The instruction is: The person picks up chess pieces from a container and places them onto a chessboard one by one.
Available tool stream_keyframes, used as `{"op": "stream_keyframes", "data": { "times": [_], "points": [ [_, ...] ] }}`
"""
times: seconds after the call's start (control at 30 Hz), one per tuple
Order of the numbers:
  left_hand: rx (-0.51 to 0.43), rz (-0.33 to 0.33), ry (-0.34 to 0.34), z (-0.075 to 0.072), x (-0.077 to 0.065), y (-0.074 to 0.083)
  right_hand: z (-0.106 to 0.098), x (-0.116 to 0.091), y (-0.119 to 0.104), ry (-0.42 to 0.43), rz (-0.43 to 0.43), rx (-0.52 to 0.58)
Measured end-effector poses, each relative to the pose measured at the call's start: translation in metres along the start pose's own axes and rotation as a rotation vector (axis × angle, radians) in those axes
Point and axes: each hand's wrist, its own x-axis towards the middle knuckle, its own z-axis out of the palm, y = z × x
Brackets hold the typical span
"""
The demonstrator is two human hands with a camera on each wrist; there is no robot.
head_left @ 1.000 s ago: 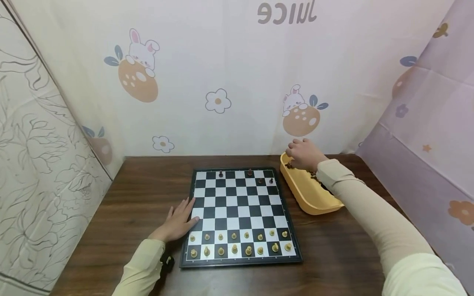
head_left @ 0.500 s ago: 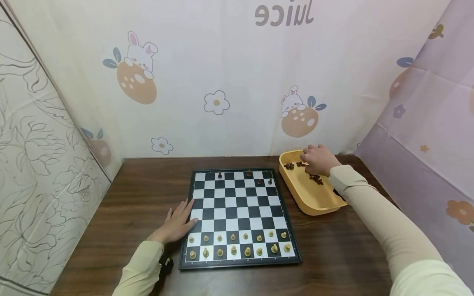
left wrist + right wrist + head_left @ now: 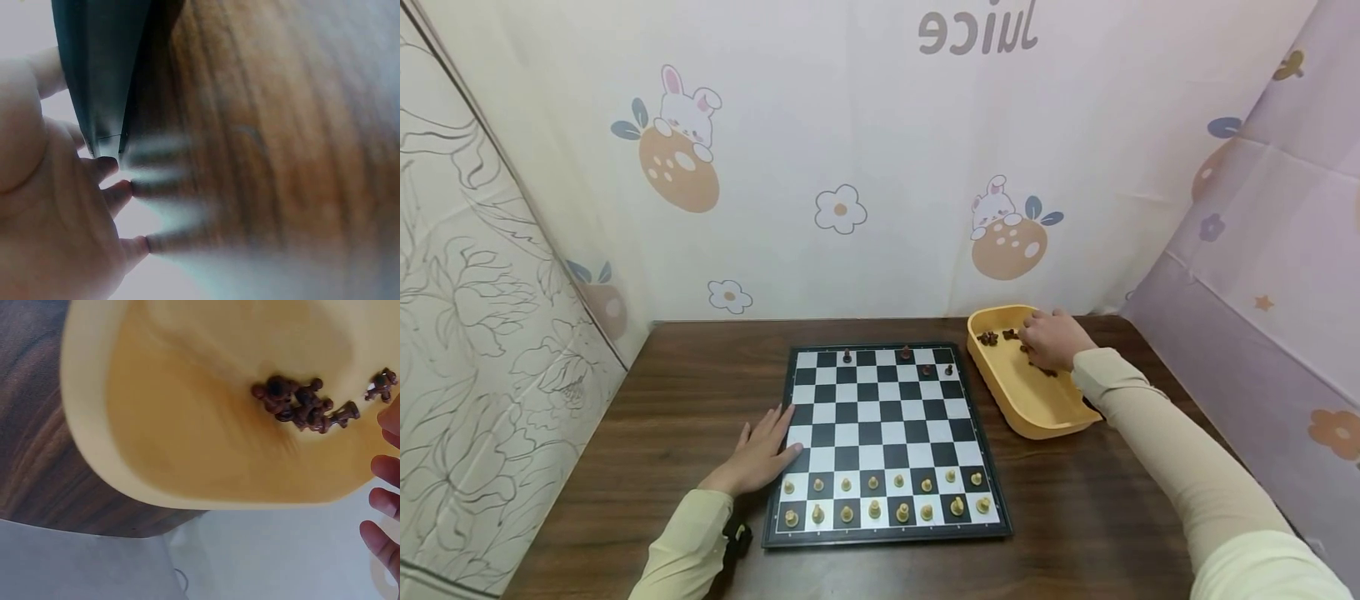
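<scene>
My left hand [image 3: 756, 454] lies with straight fingers along the left edge of a magnetic chessboard [image 3: 880, 408], thumb over the rim. In the left wrist view its fingers extend beside the board's dark side [image 3: 106, 75]. My right hand [image 3: 1056, 340] is inside a yellow tray [image 3: 1033, 429], over dark brown chess pieces [image 3: 300, 403]. The right wrist view catches its fingertips [image 3: 386, 467] at the right edge, spread apart, close to a single brown piece [image 3: 381, 384]; nothing shows between them. Gold chess pieces [image 3: 875, 508] fill the two near rows.
Several dark pieces, including one chess piece [image 3: 847, 356], stand on the board's far rows. Another dark cluster [image 3: 988, 338] lies at the tray's far left. The brown table [image 3: 700, 375] ends at a patterned curtain [image 3: 775, 250] behind; a purple one [image 3: 1262, 275] hangs right.
My right hand has moved right and slightly nearer within the tray, from its far left end to the pieces on the right, uncovering the far left cluster. My left hand stays put.
</scene>
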Motion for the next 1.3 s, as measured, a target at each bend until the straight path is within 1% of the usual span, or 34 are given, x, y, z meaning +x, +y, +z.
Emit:
{"op": "stream_keyframes", "data": {
  "times": [0.17, 0.37, 0.5, 0.6, 0.73, 0.93, 1.1, 1.3],
  "points": [
    [-0.003, -0.001, 0.0, 0.0, 0.001, 0.0, 0.009, -0.002, 0.005, -0.016, 0.005, 0.008],
    [-0.001, 0.003, 0.001, 0.001, 0.001, -0.001, 0.024, -0.002, 0.011, -0.001, -0.033, 0.015],
    [-0.001, 0.008, 0.006, 0.001, 0.001, -0.002, 0.031, -0.002, 0.012, -0.004, -0.053, -0.001],
    [-0.007, 0.004, 0.002, 0.0, 0.001, -0.001, 0.03, -0.001, 0.01, -0.01, -0.067, -0.018],
    [-0.009, -0.005, -0.008, 0.0, 0.001, -0.001, 0.022, 0.001, 0.005, -0.027, -0.077, -0.02],
    [-0.007, -0.006, -0.009, -0.002, 0.002, 0.0, 0.018, 0.005, 0.002, -0.089, -0.084, -0.038],
    [-0.013, -0.002, -0.007, -0.003, 0.001, 0.001, 0.024, 0.01, 0.002, -0.126, -0.095, -0.072],
    [-0.013, 0.005, -0.007, -0.001, 0.001, -0.001, 0.036, 0.013, 0.002, -0.155, -0.089, -0.107]
  ]
}}
